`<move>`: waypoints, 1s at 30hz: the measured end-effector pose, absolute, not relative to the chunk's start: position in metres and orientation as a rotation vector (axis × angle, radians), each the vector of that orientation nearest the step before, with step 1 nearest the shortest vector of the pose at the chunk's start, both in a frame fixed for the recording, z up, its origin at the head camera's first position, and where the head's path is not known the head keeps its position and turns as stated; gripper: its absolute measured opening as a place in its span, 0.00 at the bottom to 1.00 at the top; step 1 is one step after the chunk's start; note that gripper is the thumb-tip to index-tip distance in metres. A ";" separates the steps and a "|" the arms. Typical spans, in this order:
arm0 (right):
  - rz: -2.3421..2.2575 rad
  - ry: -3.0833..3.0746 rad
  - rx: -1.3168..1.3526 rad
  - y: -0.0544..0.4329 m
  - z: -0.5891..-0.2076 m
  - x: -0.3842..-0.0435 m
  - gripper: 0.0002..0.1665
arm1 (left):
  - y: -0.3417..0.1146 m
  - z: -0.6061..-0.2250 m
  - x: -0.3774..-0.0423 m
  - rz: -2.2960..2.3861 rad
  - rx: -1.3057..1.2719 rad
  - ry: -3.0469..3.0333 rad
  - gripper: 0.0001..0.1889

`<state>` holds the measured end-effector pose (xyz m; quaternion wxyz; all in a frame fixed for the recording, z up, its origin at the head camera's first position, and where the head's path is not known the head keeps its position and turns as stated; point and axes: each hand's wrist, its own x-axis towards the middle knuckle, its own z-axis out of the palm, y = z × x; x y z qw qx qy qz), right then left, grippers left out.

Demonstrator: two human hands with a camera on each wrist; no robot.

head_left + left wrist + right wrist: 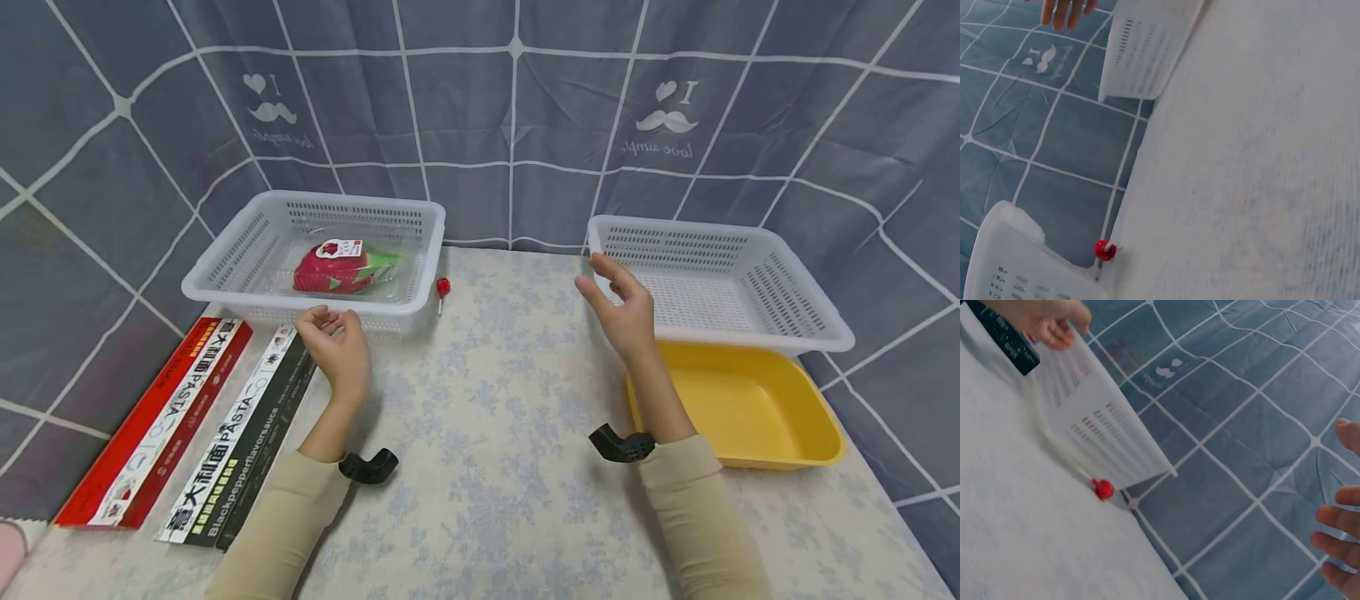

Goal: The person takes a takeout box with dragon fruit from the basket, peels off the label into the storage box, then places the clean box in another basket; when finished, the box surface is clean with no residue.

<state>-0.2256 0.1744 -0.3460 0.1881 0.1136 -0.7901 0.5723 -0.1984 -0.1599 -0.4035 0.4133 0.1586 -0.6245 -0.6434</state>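
My left hand (339, 354) hovers by the front wall of the left white basket (255, 296), fingers loosely curled with nothing visible in them. Inside that basket lies a wrapped dragon fruit (330, 273) with a label. A red lollipop (443, 287) rests on the table beside the basket's right end; both wrist views show it too. My right hand (628, 312) is raised at the left end of the right white basket (750, 333), thumb and fingers apart, holding nothing. In the right wrist view, fingers (1338, 519) of that hand appear at the right edge.
A red pasta box (153, 425) and a black pasta box (240, 442) lie side by side on the left. In front of the right basket stands a yellow tray (780, 454). A checked curtain (480, 108) hangs behind the patterned table (480, 433).
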 end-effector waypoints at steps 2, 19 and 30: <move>1.705 -2.192 0.328 0.167 -0.346 -0.227 0.24 | -0.160 -0.404 -0.200 -1.674 0.480 -1.574 0.12; 1.976 -2.208 0.448 0.106 -0.343 -0.252 0.23 | -0.162 -0.395 -0.211 -2.063 0.523 -1.314 0.12; 2.032 -2.280 0.489 0.063 -0.329 -0.274 0.25 | -0.158 -0.399 -0.215 -2.026 0.471 -1.188 0.13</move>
